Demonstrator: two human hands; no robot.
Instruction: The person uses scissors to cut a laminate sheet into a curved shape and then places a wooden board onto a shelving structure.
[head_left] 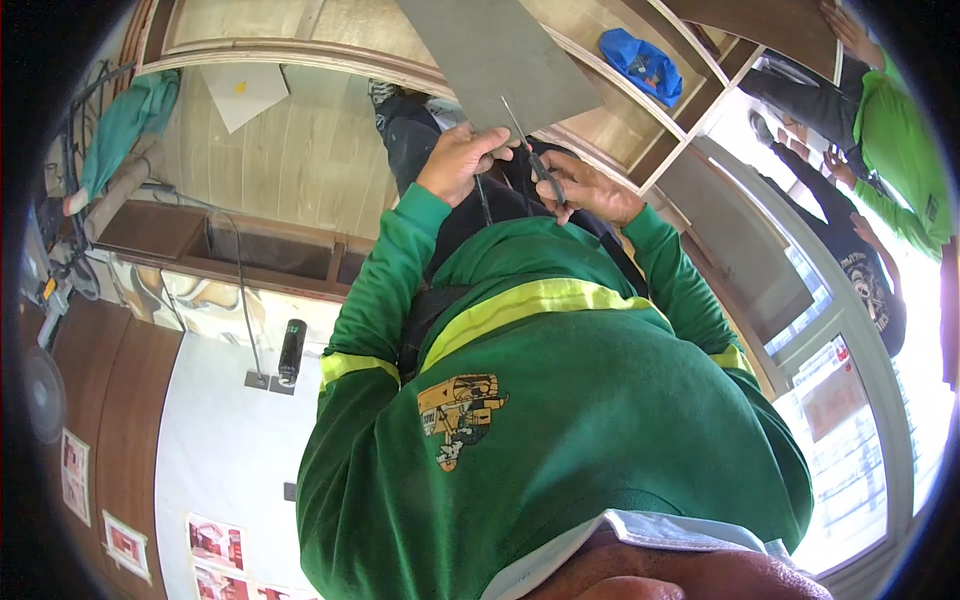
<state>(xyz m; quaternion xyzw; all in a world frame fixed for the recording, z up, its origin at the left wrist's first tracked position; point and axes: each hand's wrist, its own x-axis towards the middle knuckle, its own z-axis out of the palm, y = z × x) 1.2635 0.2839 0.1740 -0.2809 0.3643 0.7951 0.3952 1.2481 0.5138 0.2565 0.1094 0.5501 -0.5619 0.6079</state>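
Note:
In front of my waist, my right hand (592,188) is closed around a dark-handled tool (546,180) with a bit of red on it. A thin, pointed metal shaft (513,115) sticks up from the tool, away from me; whether it is a blade or a rod is unclear. My left hand (462,165) is just left of it, thumb and fingers pinched together near the shaft. What they hold is too small to name. A thin dark strip (484,200) hangs below the left fingers. Beyond both hands, a grey flat panel (505,60) lies across a wooden frame.
The wooden frame (330,52) has several compartments; a blue plastic bag (641,68) lies in one. A pale sheet (245,92) is on the floor at left. Green cloth (130,125) hangs at far left. Co-workers in bright green (905,150) and dark clothes (865,255) are at right.

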